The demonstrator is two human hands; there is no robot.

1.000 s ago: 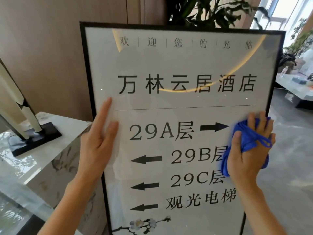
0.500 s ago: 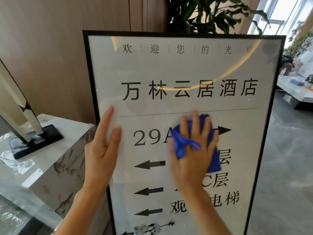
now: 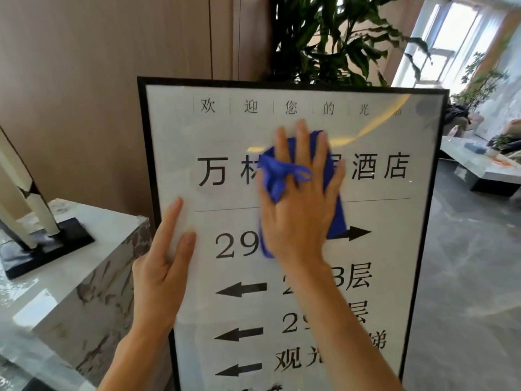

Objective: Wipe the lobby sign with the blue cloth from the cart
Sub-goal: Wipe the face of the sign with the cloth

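The lobby sign (image 3: 282,131) fills most of what I can see, a tall white panel in a thin black frame, standing upright with black characters and arrows on it. Above the fingertips and behind its top edge rises a leafy plant (image 3: 332,38). Out past the left hand's thumb side stands a marble counter (image 3: 84,277), with a pale sculpture on a black base (image 3: 42,244) resting on top. Well off beyond the right hand's little finger, a low table (image 3: 479,162) sits on the grey floor; what lies on it is too blurred to make out.

The right hand (image 3: 301,204) is laid flat on the sign's upper middle, fingers stretched upward and slightly spread, palm pressing the blue cloth (image 3: 279,173) against the panel. The cloth bunches out by the thumb and forefinger, shows between the fingers, and hangs in a strip below the little-finger side, down to the arrow there. A thin loop of it lies across the knuckles.

The left hand (image 3: 162,272) steadies the sign at its left edge, fingers straight and close together, flat on the white face, holding nothing.
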